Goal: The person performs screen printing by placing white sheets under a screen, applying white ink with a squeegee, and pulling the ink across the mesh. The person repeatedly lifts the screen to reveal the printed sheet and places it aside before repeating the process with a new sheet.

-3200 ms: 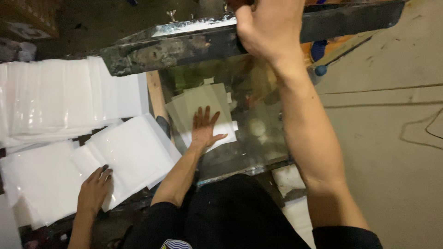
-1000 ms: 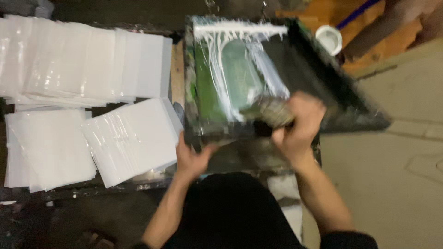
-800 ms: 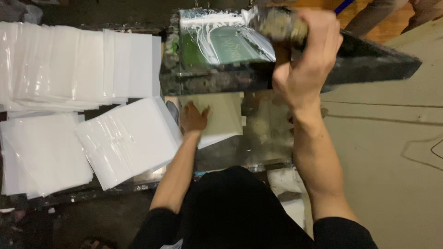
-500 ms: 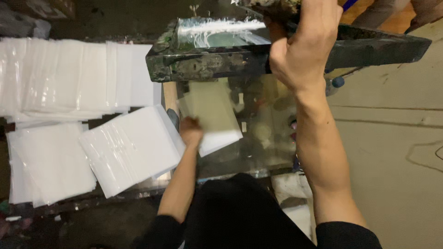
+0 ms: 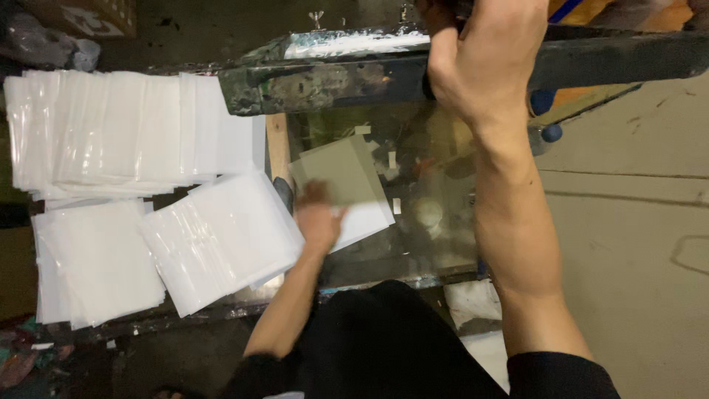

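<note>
White stacks [image 5: 148, 185] lie beside the left hand [image 5: 319, 218], flat on the sheet [image 5: 347, 188]; right hand [image 5: 484, 55] grips the raised frame [image 5: 340, 77].

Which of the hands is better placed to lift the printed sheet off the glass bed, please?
Probably the left hand: it already rests on the sheet on the glass bed, beside the white stacks. The right hand is busy gripping the raised screen frame.

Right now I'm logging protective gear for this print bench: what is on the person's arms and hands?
No gloves: the left hand and right hand are bare, as are both forearms. Black sleeves are pushed up near the elbows. No watch, rings or markings show.
</note>
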